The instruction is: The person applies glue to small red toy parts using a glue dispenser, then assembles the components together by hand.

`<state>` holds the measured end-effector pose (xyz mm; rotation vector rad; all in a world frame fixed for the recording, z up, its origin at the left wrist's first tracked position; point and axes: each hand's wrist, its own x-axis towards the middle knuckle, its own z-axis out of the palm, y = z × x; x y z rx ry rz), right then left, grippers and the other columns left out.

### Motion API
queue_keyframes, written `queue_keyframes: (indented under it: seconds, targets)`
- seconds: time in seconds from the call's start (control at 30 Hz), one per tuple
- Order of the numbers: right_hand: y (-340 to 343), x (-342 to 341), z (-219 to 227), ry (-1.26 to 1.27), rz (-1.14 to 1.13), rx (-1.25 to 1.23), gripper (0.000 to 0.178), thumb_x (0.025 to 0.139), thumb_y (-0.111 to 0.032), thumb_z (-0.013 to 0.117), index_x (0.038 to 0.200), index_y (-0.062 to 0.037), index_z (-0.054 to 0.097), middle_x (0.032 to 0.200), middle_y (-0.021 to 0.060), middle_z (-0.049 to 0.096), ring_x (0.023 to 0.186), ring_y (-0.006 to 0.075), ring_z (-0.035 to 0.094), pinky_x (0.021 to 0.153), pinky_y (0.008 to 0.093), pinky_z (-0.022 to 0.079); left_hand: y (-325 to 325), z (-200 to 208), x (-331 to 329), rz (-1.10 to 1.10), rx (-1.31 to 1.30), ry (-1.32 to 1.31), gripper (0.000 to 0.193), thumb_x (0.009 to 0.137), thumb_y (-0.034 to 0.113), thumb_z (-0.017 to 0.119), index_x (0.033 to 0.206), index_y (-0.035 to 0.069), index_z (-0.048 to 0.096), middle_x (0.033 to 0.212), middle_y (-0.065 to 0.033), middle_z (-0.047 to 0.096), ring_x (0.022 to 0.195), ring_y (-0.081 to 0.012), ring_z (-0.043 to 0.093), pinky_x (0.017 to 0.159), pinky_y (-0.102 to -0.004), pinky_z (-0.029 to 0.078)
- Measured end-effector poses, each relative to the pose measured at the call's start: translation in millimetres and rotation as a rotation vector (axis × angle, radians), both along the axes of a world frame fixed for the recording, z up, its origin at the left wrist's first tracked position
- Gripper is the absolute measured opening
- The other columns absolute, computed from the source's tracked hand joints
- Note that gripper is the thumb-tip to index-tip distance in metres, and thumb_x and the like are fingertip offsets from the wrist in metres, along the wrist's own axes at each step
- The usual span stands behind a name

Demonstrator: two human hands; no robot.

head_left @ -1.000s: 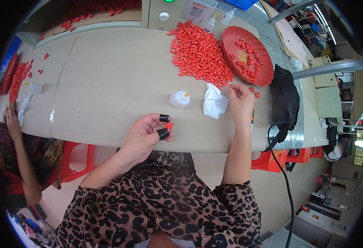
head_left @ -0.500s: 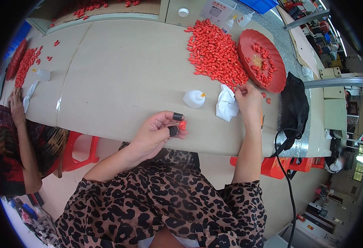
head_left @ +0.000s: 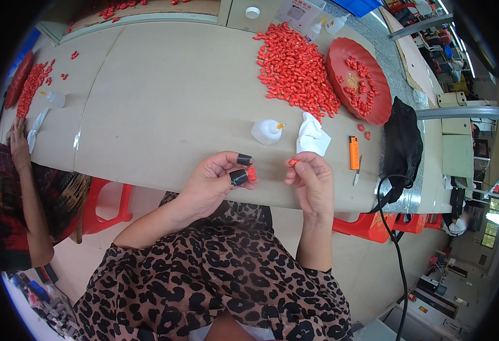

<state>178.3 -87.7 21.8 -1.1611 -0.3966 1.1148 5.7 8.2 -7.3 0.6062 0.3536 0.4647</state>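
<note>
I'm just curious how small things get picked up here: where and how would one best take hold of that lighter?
Probably mid-body, pinched across its long sides from above: the lighter is slender, seems to lie flat and points away from the person. A thin tool lies close by its near right end, so the left side looks easier. The right hand is nearer.

A handwork workshop: a long beige table [head_left: 164, 85] bears a heap of small red pieces [head_left: 295, 74] and a squeeze bottle [head_left: 265, 132]; red plastic stools [head_left: 366, 228] stand alongside, a co-worker [head_left: 33, 227] at left.
</note>
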Motion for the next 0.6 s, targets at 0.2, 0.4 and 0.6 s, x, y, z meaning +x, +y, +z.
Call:
queue_keyframes:
  seconds: [0.2, 0.4, 0.6]
  targets:
    - [-6.4, -16.7, -9.1, 0.153, 0.078, 0.09, 0.01, 0.077, 0.001, 0.051, 0.087, 0.0028, 0.053, 0.077, 0.0106, 0.057, 0.06, 0.0135, 0.054, 0.054, 0.0254, 0.048, -5.6, 2.4, 1.2, 0.028, 0.006, -0.003, 0.014, 0.08, 0.001, 0.05, 0.095, 0.001, 0.05, 0.092, -0.009, 0.056, 0.081, -0.0153, 0.056, 0.075, -0.0288, 0.046]
    - [-5.0, -31.7, -8.0, 0.077, 0.062, 0.037, 0.011, 0.076, 0.004, 0.051, 0.087, 0.0036, 0.052, 0.077, 0.0109, 0.057, 0.061, 0.014, 0.056, 0.057, 0.0257, 0.049, -7.7, -6.5, -1.5, 0.034, 0.104, 0.011, 0.016, 0.08, -0.003, 0.047, 0.095, 0.0, 0.048, 0.095, -0.0099, 0.056, 0.084, -0.0145, 0.056, 0.076, -0.0275, 0.046]
    - [-4.8, -35.2, -7.0, 0.14, 0.065, 0.038, 0.01, 0.077, 0.003, 0.052, 0.087, 0.0032, 0.052, 0.076, 0.011, 0.058, 0.062, 0.0131, 0.057, 0.056, 0.0255, 0.05, -9.0, -2.4, -0.2, 0.055, 0.167, 0.034, 0.017, 0.079, -0.005, 0.047, 0.096, 0.0, 0.047, 0.095, -0.0094, 0.056, 0.086, -0.0134, 0.055, 0.078, -0.0263, 0.045]
